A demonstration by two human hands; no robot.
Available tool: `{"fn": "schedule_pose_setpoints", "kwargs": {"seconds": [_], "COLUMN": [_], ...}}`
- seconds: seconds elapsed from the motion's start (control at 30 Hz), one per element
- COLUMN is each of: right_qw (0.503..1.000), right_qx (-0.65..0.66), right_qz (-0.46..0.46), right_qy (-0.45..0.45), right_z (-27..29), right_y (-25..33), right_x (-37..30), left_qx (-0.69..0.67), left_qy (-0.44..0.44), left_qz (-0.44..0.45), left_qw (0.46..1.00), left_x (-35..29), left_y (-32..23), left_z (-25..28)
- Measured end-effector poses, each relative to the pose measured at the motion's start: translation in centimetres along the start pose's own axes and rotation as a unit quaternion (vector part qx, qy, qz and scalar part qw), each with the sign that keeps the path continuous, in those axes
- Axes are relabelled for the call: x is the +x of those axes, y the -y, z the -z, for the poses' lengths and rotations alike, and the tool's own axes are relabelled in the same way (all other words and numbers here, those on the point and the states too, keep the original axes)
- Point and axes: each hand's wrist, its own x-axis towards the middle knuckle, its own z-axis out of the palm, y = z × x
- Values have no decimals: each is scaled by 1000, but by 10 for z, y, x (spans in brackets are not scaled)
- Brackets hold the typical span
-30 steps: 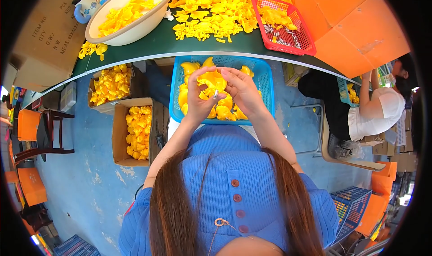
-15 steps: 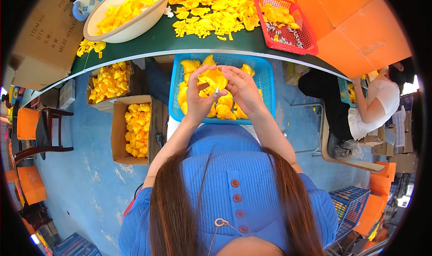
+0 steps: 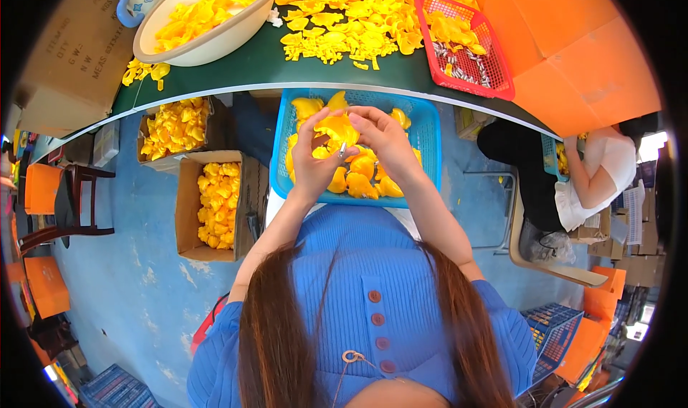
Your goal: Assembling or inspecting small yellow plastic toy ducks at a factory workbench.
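My left hand [image 3: 315, 166] and my right hand [image 3: 387, 141] are raised over a blue plastic basket [image 3: 431, 132], fingers curled with the tips close together. Between them is a curved yellow plastic piece [image 3: 335, 127], pinched by my right fingers. A small silver cylinder [image 3: 342, 149] shows at my left thumb and seems held in that hand; my fingers hide part of it. Several glossy yellow pieces [image 3: 360, 184] lie in the basket under my hands, against my lap.
Ahead, a green table [image 3: 236, 78] bears a cream basin [image 3: 208, 57], a heap of yellow pieces [image 3: 358, 21] and a red basket [image 3: 494, 84] with silver parts. Cardboard boxes [image 3: 188, 225] of yellow pieces stand at left. A seated co-worker [image 3: 602, 168] is at right.
The view has shifted slightly, so the table things sit a little farther right. My hands keep nearly the same pose, with the right fingers a little more bent over the yellow piece.
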Motion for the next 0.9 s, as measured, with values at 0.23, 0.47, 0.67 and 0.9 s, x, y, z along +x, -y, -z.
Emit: {"fn": "schedule_pose_setpoints", "kwargs": {"seconds": [0.23,0.47,0.67,0.9], "right_qw": [911,894,846,770], "right_qx": [-375,-388,-393,-527], "right_qz": [159,219,361,330], "right_qy": [-56,-33,7,146], "right_z": [3,-34,-78,-165], "right_y": [25,68,92,91], "right_x": [39,82,157,274], "left_qx": [-54,-43,-12,-41], "left_qy": [-6,38,85,88], "left_qz": [61,114,123,128], "left_qw": [997,992,989,987], "left_x": [5,5,10,15], "left_y": [6,12,9,11], "left_z": [5,6,10,18]}}
